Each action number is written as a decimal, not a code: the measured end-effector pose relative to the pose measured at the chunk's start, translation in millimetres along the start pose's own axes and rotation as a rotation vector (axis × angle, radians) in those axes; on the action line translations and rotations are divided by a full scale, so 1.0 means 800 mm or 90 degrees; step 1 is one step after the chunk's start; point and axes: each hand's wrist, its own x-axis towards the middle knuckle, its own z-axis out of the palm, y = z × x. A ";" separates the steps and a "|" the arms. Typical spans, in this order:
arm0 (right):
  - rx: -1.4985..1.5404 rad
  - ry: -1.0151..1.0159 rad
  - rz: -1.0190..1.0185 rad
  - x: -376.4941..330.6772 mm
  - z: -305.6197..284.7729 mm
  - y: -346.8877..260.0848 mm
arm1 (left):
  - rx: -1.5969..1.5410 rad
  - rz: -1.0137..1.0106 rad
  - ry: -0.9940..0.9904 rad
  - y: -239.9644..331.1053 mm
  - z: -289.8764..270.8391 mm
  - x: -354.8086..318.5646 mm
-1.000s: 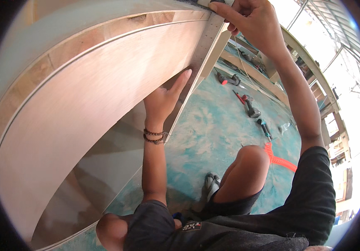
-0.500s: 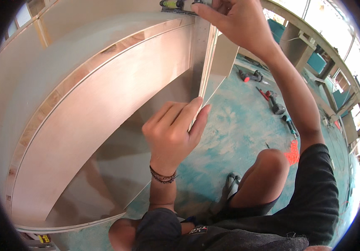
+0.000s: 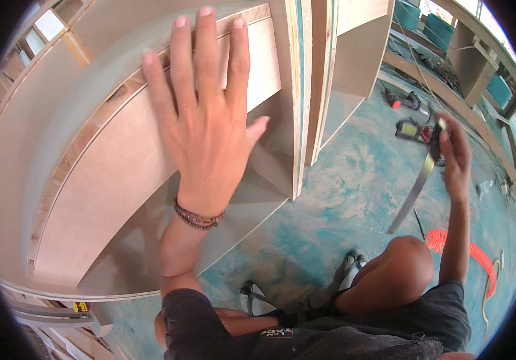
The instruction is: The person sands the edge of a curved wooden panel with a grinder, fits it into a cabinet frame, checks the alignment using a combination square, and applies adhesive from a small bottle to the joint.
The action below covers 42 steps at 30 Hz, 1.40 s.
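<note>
My left hand (image 3: 207,123) lies with spread fingers over the curved wooden panel (image 3: 105,186), its fingertips reaching past the panel's laminated top edge. A beaded bracelet (image 3: 199,216) circles that wrist. Off to the right, above the floor, my right hand (image 3: 456,150) grips a combination square (image 3: 417,191). Its steel blade slants down and left, and its dark head shows a green vial; the hand is partly blurred. Between my hands stands an upright plywood panel (image 3: 298,114) with layered edges, apart from both of them.
On the blue-green stained floor (image 3: 330,216) lie a red and black power tool (image 3: 394,101) and an orange coiled hose (image 3: 471,252). Wooden frames (image 3: 480,66) and teal bins (image 3: 437,31) stand at the far right. My bent knee (image 3: 402,264) is near the middle.
My left hand has left the upright panel's edge and now lies open over the curved panel. My right hand has carried the combination square off the panel's top, down and to the right.
</note>
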 end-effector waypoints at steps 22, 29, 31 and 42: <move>0.095 -0.292 0.635 -0.263 0.100 0.403 | 0.099 0.036 0.045 -0.015 0.034 0.025; 0.033 -0.215 0.481 -0.311 0.098 0.458 | 0.065 0.025 0.041 -0.008 0.035 0.028; -0.104 -0.215 0.463 -0.292 0.106 0.421 | 0.099 0.059 0.015 -0.013 0.034 0.020; -0.219 -0.098 0.468 -0.310 0.118 0.399 | 0.185 0.072 -0.052 -0.009 0.021 0.026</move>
